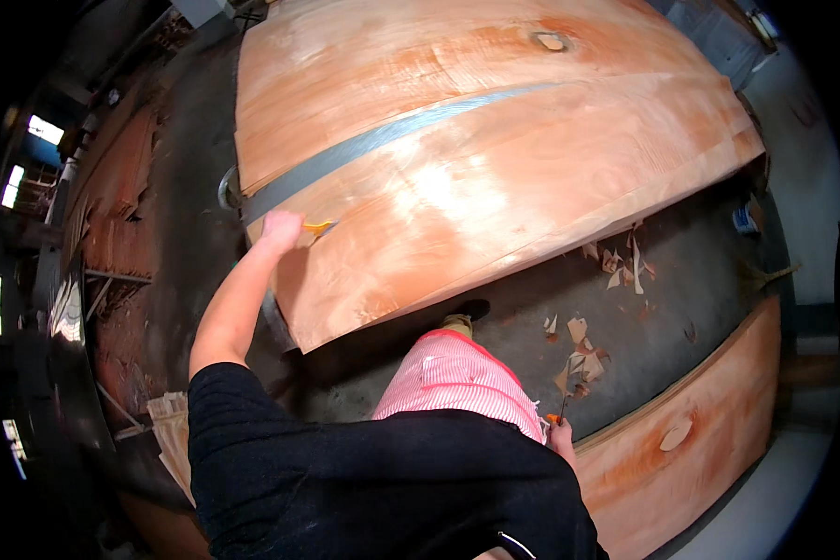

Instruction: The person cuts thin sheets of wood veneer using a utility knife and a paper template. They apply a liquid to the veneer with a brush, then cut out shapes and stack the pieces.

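My left hand [283, 230] is closed around a small scraper [319, 227] with a yellow handle and a greyish tip. The tip is at the surface of a large reddish-brown wood veneer sheet [532, 177], close to its left end. Just beyond the hand, a long grey-blue strip [373, 138] runs across the stack between two veneer areas. Low at my right side, my right hand [563, 435] grips an orange-handled tool [555, 419] with a thin dark shaft; its working end is too small to make out.
Another veneer stack [691, 429] stands at the lower right. Torn veneer scraps [583, 359] litter the dark floor [513, 373] between the stacks. A broom-like thing [765, 275] and a blue-and-white container [745, 220] are at the right. More stacked sheets [121, 187] stand at the left.
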A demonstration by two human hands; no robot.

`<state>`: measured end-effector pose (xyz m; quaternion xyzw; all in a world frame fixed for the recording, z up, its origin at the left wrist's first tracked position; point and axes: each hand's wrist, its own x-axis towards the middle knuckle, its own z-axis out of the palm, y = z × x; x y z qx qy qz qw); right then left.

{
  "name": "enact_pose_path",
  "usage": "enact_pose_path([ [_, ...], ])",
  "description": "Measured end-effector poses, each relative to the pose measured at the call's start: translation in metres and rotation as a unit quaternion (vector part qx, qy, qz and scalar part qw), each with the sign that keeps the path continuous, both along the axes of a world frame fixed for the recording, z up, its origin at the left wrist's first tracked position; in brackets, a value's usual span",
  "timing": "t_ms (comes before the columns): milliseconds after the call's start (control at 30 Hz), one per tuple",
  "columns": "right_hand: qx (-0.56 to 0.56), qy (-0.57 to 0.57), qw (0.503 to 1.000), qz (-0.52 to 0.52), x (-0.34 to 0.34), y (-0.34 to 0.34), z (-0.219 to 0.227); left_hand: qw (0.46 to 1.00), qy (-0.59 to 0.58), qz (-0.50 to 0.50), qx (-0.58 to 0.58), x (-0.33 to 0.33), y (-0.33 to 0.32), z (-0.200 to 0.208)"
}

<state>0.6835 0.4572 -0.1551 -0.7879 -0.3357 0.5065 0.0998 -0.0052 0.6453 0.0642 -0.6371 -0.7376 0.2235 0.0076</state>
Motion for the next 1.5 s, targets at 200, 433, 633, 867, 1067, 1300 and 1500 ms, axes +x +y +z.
enact_pose_path([
  [200,-0.012,0.041,0.999,-0.001,-0.024,0.005,0.002,0.988,-0.023,0.124,0.087,-0.045,-0.077,0.036],
  [433,0.118,-0.014,0.985,0.126,-0.078,-0.013,0.030,0.837,-0.117,0.443,0.299,-0.158,-0.113,0.010],
  [633,0.021,-0.117,0.975,0.188,-0.082,-0.024,-0.008,0.657,-0.324,0.551,0.400,-0.247,-0.105,-0.066],
  [867,-0.037,-0.028,0.991,0.123,-0.200,0.058,0.111,0.595,-0.383,0.608,0.361,-0.312,-0.084,-0.148],
  [1067,-0.066,0.011,0.986,0.154,-0.250,0.095,0.139,0.611,-0.424,0.575,0.342,-0.353,-0.050,-0.217],
  [1300,-0.038,-0.053,0.972,0.228,-0.209,0.072,0.092,0.693,-0.310,0.630,0.163,-0.350,-0.009,-0.163],
  [1500,-0.048,-0.096,0.963,0.246,-0.232,0.087,0.120,0.681,-0.283,0.659,0.146,-0.355,0.007,-0.171],
])
